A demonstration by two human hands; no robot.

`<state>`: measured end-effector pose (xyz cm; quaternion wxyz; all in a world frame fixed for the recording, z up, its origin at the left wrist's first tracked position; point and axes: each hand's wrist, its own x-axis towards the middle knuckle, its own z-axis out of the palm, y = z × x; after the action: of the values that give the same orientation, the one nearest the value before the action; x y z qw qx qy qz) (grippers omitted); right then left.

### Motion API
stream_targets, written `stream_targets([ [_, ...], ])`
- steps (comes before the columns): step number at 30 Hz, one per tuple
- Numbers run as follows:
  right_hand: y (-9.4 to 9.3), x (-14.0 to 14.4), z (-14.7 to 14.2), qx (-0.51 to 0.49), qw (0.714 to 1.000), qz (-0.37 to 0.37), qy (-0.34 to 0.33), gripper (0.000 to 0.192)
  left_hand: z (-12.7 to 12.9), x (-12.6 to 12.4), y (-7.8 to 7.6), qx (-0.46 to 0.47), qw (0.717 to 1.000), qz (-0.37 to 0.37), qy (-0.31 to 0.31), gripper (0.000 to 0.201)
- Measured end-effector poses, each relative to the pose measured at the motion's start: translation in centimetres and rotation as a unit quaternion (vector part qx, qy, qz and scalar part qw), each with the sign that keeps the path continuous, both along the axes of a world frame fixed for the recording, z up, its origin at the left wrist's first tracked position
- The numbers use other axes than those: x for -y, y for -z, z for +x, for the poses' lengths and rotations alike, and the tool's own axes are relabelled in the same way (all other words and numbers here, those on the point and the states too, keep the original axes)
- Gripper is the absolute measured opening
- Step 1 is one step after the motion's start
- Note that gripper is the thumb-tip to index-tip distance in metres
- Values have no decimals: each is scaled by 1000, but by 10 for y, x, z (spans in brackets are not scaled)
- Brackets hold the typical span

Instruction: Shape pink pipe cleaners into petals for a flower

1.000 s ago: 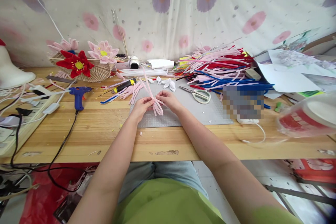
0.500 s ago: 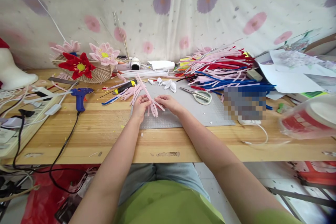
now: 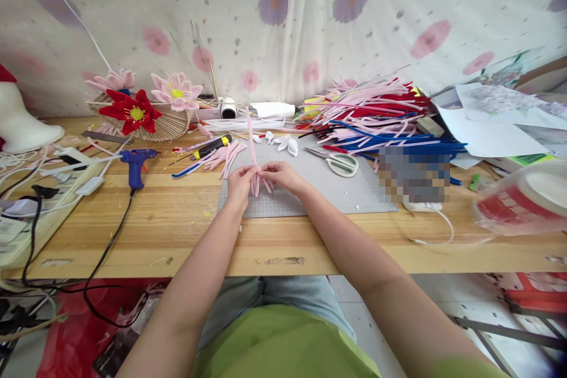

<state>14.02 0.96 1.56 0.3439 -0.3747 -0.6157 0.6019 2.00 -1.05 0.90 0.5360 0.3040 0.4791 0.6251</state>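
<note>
Both hands (image 3: 261,177) pinch a pink pipe-cleaner bundle (image 3: 254,153) (above the grey mat (image 3: 336,192)).

a pale cloth backdrop (image 3: 283,18) printed with pink and purple flowers filled the upper half of the frame, lit by soft, even light. below it a wooden table (image 3: 177,230) ran across the middle from left to right, its front edge chipped near the centre. at the lower right a light tiled floor (image 3: 381,313) showed under the table.

Wooden table (image 3: 159,218) — grey mat (image 3: 336,189), glue gun (image 3: 134,160).
</note>
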Motion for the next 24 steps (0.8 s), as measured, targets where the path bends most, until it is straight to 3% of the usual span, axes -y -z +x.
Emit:
stream_targets([
  [4, 11, -1, -8, 24, 999, 42, 10, 30, 9, 1, 1, 55, 998, 3, -33, 18],
  [9, 19, 2, -16, 92, 994, 42, 28, 28, 11, 3, -2, 95, 995, -4, -8, 14],
  [12, 14, 4, -11, 106, 994, 32, -9, 27, 9, 2, -1, 62, 998, 16, -11, 13],
  [16, 0, -1, 10, 117, 990, 11, -74, 26, 4, 2, 2, -62, 997, 41, -7, 14],
  [20, -8, -9, 27, 6, 993, 77, 85, 33, 2, 5, 0, -112, 990, 19, 78, 15],
  [24, -5, -8, 22, -27, 995, 72, 70, 33, 2, 9, -3, -45, 979, -9, 198, 16],
])
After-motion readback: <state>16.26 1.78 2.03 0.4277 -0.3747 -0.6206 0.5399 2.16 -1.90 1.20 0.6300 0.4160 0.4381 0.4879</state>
